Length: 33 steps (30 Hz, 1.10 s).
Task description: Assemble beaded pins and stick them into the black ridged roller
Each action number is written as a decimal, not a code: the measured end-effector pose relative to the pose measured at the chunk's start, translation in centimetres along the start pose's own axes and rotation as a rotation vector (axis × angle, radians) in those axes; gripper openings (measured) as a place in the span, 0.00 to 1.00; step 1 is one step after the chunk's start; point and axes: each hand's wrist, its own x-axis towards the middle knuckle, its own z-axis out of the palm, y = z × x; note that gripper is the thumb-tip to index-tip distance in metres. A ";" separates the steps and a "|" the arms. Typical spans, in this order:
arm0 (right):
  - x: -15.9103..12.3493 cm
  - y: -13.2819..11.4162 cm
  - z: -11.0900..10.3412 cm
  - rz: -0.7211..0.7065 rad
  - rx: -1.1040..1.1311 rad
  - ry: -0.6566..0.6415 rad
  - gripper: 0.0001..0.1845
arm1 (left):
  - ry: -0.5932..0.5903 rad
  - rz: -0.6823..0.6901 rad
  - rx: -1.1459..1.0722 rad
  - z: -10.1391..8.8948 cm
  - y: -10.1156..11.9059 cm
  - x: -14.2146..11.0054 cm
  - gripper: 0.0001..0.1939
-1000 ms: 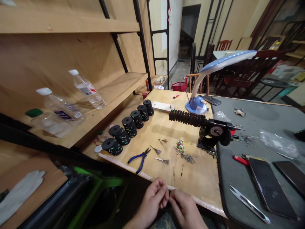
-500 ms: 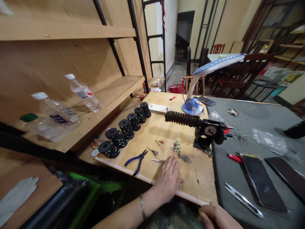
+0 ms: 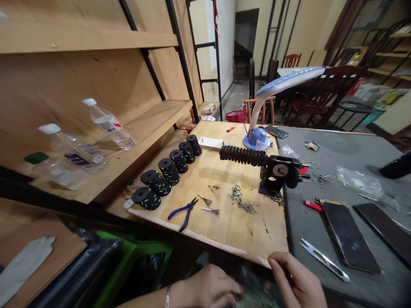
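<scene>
Just below the table's front edge is my left hand (image 3: pixel 210 288), its fingers curled inward and slightly blurred. Whatever it may hold is hidden. My right hand (image 3: pixel 298 278) is at the table edge, thumb and forefinger together; I cannot make out anything between them. On the wooden tabletop (image 3: pixel 224 231) lie a heap of multicoloured beads (image 3: pixel 236 194) and small metal pieces (image 3: pixel 248 208). Pliers with blue handles (image 3: pixel 183 214) rest to the left, near several small feathery bundles (image 3: pixel 212 211). A thin wire-like piece (image 3: pixel 266 228) lies nearer my right hand.
Black foam spools (image 3: pixel 147 198) stand in a row at left. A black clamp device (image 3: pixel 276 173) holds a ridged roll, beside a blue lamp (image 3: pixel 257 139). Thread snips (image 3: pixel 324 259) and phones (image 3: pixel 349 237) lie on the grey mat. Bottles (image 3: pixel 109 124) stand on the shelf.
My left hand has left the tabletop beside the beads, moving down and toward me below the edge. The bundle it partly covered now shows. My right hand stays by the edge.
</scene>
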 end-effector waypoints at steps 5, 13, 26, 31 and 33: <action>0.4 2.0 5.3 -0.104 -0.099 -0.102 0.10 | 0.287 -0.143 0.062 0.6 -0.2 -1.4 0.11; 2.1 2.2 10.5 -0.286 -0.248 -0.266 0.12 | 0.515 -0.252 0.184 0.7 0.5 -2.5 0.05; 4.4 0.5 12.6 -0.351 -0.282 -0.440 0.10 | 0.626 -0.350 0.365 -0.5 0.7 -4.7 0.11; 4.8 0.6 13.1 -0.372 -0.281 -0.470 0.09 | 0.565 -0.368 0.510 -0.4 0.1 -5.5 0.16; 4.9 0.5 13.2 -0.376 -0.270 -0.463 0.09 | 0.548 -0.382 0.541 -0.4 0.0 -5.7 0.17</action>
